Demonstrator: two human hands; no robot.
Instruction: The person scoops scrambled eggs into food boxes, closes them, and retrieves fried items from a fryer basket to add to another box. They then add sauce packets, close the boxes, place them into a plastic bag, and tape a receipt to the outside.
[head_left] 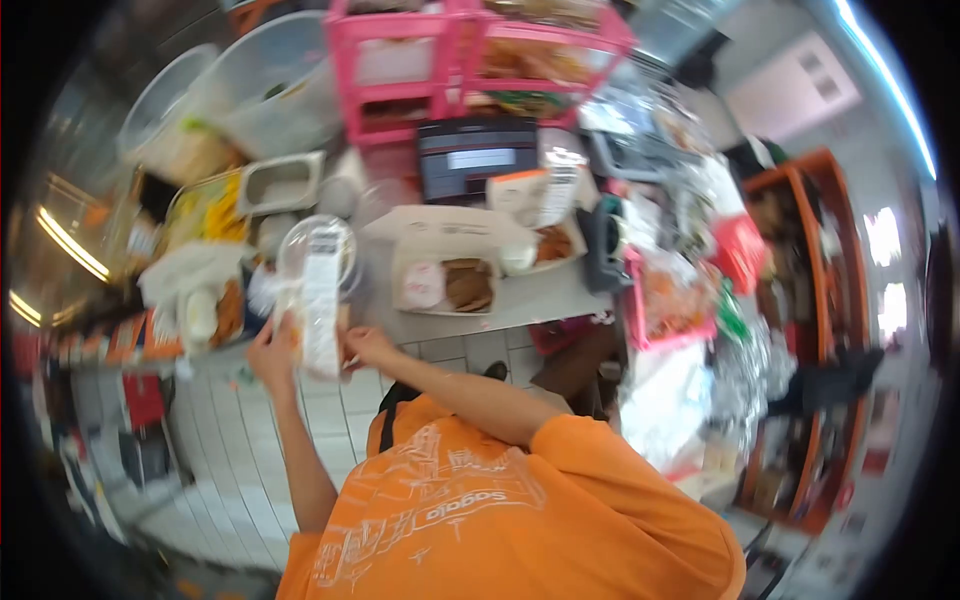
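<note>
In front of me at the left, both hands are raised at the edge of the counter. Between them hangs a long white printed paper slip, like a receipt. My left hand is closed at the slip's left side, against a pale, blurred item. My right hand pinches near the slip's lower right edge. Behind the slip's top shows a round clear plastic container. To the right, an open cardboard takeaway box holds a pinkish-white round tub and a brown folded piece.
A second open box contains brown-orange food. Behind stands a dark screen device below pink shelving. A metal pan and large clear tubs fill the left. A pink basket sits at right.
</note>
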